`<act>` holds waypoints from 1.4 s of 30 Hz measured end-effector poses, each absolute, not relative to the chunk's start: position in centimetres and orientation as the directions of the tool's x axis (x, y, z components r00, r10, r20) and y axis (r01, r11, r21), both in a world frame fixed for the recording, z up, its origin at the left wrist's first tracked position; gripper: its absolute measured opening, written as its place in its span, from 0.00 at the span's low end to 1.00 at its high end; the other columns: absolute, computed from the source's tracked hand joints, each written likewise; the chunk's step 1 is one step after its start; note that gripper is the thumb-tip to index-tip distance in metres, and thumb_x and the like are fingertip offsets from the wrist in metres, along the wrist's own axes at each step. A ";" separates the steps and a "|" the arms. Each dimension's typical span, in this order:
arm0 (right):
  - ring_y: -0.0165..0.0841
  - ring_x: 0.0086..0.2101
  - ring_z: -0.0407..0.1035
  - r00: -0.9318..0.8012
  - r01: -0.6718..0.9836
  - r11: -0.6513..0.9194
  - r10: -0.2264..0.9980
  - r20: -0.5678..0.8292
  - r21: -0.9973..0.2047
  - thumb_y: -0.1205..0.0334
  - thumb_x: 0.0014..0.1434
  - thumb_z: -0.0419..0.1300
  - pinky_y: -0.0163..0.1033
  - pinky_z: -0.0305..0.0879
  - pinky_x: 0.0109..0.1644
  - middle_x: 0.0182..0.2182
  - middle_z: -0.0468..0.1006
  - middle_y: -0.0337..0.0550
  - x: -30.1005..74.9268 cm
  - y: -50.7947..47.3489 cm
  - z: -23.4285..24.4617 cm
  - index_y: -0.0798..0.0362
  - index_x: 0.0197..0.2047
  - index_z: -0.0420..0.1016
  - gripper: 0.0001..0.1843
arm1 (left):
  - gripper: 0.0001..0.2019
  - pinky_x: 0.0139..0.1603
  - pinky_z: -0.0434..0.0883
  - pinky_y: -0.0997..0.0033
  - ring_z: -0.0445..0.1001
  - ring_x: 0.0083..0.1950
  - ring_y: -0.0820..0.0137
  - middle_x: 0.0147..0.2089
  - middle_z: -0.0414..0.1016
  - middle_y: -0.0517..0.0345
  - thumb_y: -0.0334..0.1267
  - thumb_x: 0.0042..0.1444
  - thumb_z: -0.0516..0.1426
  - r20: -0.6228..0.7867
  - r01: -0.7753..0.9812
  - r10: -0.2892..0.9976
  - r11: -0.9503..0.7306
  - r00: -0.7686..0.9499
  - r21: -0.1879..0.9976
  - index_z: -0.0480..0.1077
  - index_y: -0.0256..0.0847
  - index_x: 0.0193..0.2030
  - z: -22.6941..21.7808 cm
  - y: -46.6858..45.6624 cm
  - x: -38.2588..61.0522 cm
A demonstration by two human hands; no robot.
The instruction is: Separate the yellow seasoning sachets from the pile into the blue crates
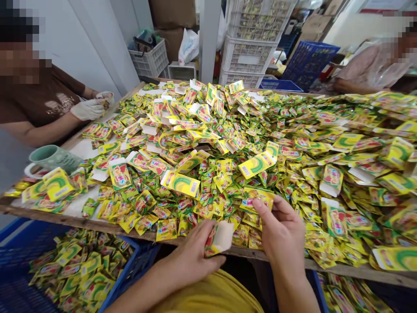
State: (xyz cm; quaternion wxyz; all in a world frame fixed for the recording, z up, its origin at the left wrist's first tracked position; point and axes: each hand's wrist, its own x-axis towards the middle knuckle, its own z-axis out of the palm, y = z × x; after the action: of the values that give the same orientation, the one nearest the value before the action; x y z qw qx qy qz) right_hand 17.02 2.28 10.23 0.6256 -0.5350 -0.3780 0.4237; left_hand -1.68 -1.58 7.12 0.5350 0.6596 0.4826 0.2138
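My left hand (195, 250) is closed around a small candy box (219, 239), whose white end flap stands open toward the upper right. In my right hand (283, 226), thumb and fingers pinch a flat yellow candy packet (257, 199) by its right end, just above the pile. The two hands are a short way apart at the table's near edge. Beneath and in front of them lie many loose candy sachets (223, 180) in yellow and green. Yellow candy boxes (180, 183), several with open flaps, lie on the heap.
Blue crates (128, 261) of packed boxes stand below the table's wooden edge (107, 225). A green mug (48, 156) stands at the left. A person with white gloves (87, 108) works there; another person's arm (358, 82) is at the far right. White crates (249, 54) are stacked behind.
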 end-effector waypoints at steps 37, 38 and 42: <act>0.31 0.29 0.64 -0.249 0.448 0.147 0.968 0.035 -0.882 0.61 0.61 0.57 0.34 0.59 0.34 0.27 0.71 0.38 16.8 -2.0 5.5 0.52 0.30 0.70 0.08 | 0.16 0.51 0.67 0.65 0.72 0.45 0.63 0.41 0.76 0.54 0.36 0.47 0.65 -0.392 -0.174 0.790 0.519 0.472 0.837 0.71 0.38 0.43 4.1 -3.2 -0.5; 0.30 0.28 0.62 -0.292 0.472 0.161 0.956 0.019 -0.867 0.61 0.62 0.56 0.33 0.58 0.32 0.25 0.69 0.37 17.0 -1.8 6.0 0.52 0.27 0.68 0.11 | 0.15 0.51 0.67 0.65 0.72 0.45 0.63 0.41 0.75 0.54 0.37 0.47 0.64 -0.385 -0.166 0.793 0.509 0.472 0.844 0.71 0.38 0.43 4.1 -3.3 -0.5; 0.30 0.29 0.64 -0.493 0.447 0.174 0.866 -0.080 -0.877 0.61 0.62 0.57 0.33 0.58 0.33 0.25 0.68 0.36 17.3 -1.0 7.5 0.53 0.25 0.70 0.13 | 0.15 0.49 0.66 0.67 0.71 0.43 0.65 0.40 0.74 0.56 0.38 0.48 0.64 -0.375 -0.115 0.784 0.487 0.495 0.866 0.72 0.38 0.44 4.3 -3.5 -0.7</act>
State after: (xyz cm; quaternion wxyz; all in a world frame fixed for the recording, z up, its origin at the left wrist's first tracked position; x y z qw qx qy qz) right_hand 17.26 -1.01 7.51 0.2278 -0.4489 -0.7314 0.4600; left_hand -0.74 -3.52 4.25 0.7602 0.4115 0.4066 0.2956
